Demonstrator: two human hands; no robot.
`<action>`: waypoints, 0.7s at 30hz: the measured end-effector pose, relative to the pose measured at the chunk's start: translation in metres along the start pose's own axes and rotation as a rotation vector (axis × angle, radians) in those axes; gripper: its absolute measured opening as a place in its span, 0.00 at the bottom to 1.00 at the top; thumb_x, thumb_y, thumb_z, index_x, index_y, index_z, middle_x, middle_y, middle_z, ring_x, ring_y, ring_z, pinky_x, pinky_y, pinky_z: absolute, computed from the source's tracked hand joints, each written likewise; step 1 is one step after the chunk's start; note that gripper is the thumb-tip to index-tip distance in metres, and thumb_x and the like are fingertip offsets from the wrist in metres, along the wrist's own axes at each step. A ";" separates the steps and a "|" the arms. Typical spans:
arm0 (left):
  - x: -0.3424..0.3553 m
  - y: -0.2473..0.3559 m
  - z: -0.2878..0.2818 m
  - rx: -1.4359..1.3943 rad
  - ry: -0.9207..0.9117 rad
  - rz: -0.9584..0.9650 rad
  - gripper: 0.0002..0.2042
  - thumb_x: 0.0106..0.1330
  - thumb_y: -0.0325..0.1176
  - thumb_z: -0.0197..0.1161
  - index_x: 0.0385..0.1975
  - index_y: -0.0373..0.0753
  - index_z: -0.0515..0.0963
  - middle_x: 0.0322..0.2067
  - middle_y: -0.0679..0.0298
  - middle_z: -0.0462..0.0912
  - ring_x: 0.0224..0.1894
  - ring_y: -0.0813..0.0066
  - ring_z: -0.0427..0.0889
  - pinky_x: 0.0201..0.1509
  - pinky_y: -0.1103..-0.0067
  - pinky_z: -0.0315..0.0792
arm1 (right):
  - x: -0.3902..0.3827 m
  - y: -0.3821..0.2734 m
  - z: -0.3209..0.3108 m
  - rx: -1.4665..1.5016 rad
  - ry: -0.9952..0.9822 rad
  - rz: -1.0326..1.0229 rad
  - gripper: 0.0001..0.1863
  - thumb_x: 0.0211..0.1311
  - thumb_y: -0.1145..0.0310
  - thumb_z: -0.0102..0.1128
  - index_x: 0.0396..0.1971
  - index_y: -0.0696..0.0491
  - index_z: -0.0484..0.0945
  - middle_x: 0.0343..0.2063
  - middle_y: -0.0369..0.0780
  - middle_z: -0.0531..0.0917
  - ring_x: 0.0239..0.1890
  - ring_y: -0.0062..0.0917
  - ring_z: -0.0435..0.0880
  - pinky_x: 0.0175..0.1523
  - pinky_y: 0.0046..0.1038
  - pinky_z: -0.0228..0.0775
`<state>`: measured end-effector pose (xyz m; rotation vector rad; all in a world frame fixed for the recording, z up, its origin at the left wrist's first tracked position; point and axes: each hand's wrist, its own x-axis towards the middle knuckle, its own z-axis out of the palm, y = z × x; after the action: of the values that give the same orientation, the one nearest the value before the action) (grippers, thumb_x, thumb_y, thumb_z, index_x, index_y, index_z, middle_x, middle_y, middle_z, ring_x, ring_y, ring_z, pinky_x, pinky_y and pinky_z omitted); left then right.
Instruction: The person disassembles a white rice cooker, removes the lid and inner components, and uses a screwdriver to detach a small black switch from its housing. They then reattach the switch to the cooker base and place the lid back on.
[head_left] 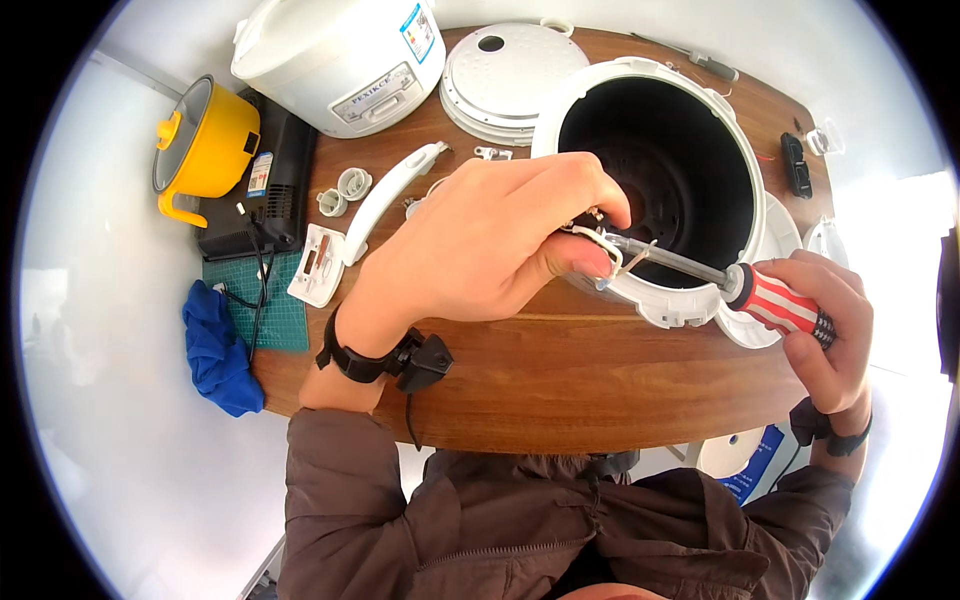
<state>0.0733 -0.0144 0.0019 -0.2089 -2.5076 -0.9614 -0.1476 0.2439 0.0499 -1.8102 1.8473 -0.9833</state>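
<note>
Above the table's middle, my left hand (490,240) pinches a small part with white wires (607,243) between thumb and fingertips; most of it is hidden by the fingers. My right hand (830,320) is wrapped round the red and white striped handle of a screwdriver (780,302). The screwdriver's metal shaft points left, and its tip meets the small part at my left fingertips. Just beyond both hands stands an opened white rice cooker body (680,310) with a dark hollow inside.
A closed white rice cooker (345,65), a round white lid (510,75) and a curved white handle (392,200) lie around. At left are a yellow pot (215,140), black box (285,180), green mat (285,320) and blue cloth (215,350). Another screwdriver (715,67) lies behind.
</note>
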 end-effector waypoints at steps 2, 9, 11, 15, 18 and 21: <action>-0.002 0.003 -0.003 0.004 -0.024 0.033 0.17 0.60 0.38 0.70 0.46 0.36 0.80 0.38 0.59 0.86 0.34 0.60 0.86 0.36 0.75 0.77 | -0.001 0.001 0.000 0.045 -0.028 0.022 0.25 0.54 0.56 0.67 0.48 0.59 0.84 0.30 0.42 0.85 0.28 0.25 0.81 0.36 0.24 0.69; -0.007 0.012 -0.005 -0.066 -0.030 0.060 0.27 0.49 0.34 0.77 0.53 0.39 0.82 0.39 0.59 0.87 0.34 0.65 0.86 0.35 0.78 0.78 | -0.014 0.008 0.011 0.226 0.008 0.095 0.27 0.42 0.64 0.69 0.46 0.60 0.85 0.32 0.41 0.85 0.31 0.24 0.81 0.38 0.25 0.69; -0.010 0.010 -0.003 -0.051 -0.064 0.082 0.26 0.50 0.36 0.76 0.52 0.40 0.82 0.38 0.60 0.87 0.32 0.65 0.85 0.34 0.77 0.77 | -0.016 0.007 0.015 0.229 0.007 0.093 0.27 0.41 0.64 0.70 0.45 0.60 0.85 0.33 0.41 0.85 0.32 0.24 0.82 0.40 0.24 0.70; -0.017 0.010 0.005 -0.004 -0.133 0.121 0.25 0.51 0.50 0.74 0.46 0.41 0.81 0.32 0.62 0.83 0.28 0.65 0.83 0.27 0.76 0.72 | -0.019 0.006 0.024 0.162 -0.006 0.071 0.25 0.39 0.64 0.71 0.42 0.58 0.85 0.32 0.42 0.86 0.33 0.26 0.85 0.42 0.24 0.74; -0.031 0.007 0.014 -0.085 -0.173 0.153 0.28 0.53 0.56 0.72 0.45 0.40 0.80 0.32 0.62 0.83 0.26 0.65 0.82 0.24 0.77 0.70 | -0.022 0.007 0.025 0.179 -0.109 0.052 0.24 0.39 0.63 0.70 0.41 0.57 0.85 0.31 0.42 0.87 0.32 0.28 0.86 0.42 0.25 0.76; -0.040 0.003 0.031 -0.192 -0.087 0.225 0.28 0.57 0.55 0.71 0.46 0.37 0.78 0.34 0.60 0.84 0.26 0.64 0.83 0.23 0.78 0.70 | -0.026 0.005 0.025 0.193 -0.157 0.080 0.24 0.41 0.61 0.68 0.40 0.59 0.84 0.31 0.44 0.88 0.30 0.30 0.88 0.40 0.24 0.78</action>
<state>0.0987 0.0096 -0.0346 -0.5908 -2.4018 -1.1183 -0.1310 0.2632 0.0240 -1.6377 1.6562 -0.9277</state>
